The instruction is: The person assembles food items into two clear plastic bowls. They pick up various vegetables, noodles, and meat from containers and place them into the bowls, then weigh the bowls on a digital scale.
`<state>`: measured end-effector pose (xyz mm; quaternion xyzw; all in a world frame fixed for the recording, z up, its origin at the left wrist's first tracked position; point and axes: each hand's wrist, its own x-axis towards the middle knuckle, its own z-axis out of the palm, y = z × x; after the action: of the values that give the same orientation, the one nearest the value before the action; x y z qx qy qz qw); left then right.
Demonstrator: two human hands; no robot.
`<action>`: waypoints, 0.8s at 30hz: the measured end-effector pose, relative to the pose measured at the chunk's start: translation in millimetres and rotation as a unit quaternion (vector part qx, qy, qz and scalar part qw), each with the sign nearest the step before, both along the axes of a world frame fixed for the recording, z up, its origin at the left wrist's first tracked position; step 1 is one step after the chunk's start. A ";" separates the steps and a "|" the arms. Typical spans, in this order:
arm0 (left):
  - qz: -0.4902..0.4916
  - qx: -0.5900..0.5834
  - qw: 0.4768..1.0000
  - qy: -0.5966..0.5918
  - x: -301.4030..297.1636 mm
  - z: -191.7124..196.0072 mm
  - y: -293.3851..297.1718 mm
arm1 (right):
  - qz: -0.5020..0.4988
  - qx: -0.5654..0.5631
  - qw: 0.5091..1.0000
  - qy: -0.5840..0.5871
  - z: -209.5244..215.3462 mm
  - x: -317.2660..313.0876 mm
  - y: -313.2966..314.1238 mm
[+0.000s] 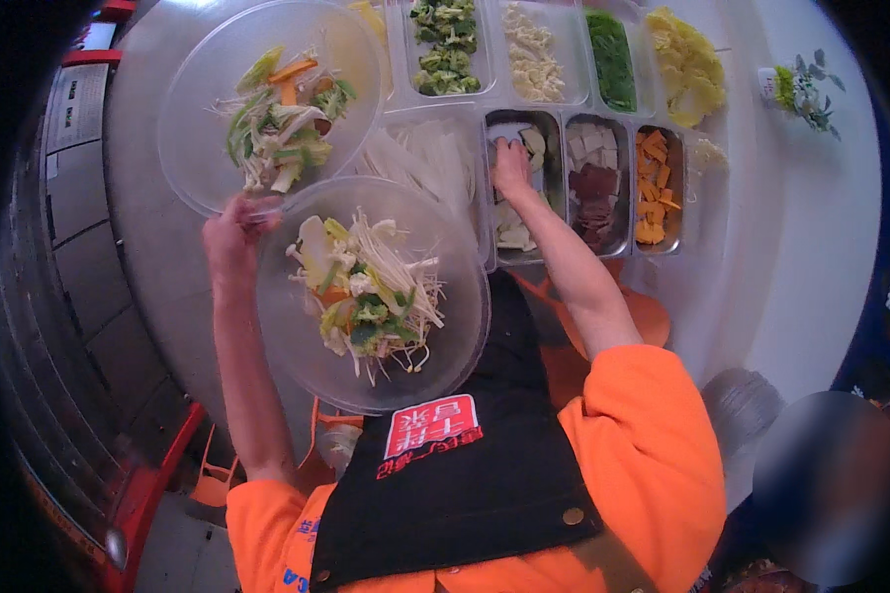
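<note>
- Left hand [229,237] gripping, fingers closed, the rim of a clear plastic bowl [297,346] of mixed vegetables and enoki, held at chest height.
- Right hand [510,163] reaching into a steel tray of pale slices [520,232]; finger spread hard telling.
- Sitting beyond on the counter: a second filled clear bowl [203,119], trays of broccoli [443,44] and orange cubes [655,188].

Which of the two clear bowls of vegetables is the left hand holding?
The nearer bowl, the one with enoki mushrooms; the left hand grips its rim. The farther bowl sits untouched.
</note>
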<state>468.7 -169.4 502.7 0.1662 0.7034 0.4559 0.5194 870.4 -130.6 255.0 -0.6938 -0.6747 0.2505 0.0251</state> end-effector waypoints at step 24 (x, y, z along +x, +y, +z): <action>-0.014 0.014 1.000 -0.001 8.9 11.7 2.2 | 0.046 0.016 0.995 0.083 107.1 -23.4 97.0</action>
<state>477.6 -167.3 514.4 0.1827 0.6945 0.4585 0.5236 847.0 -33.6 362.1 -0.6385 -0.7051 0.2976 0.0809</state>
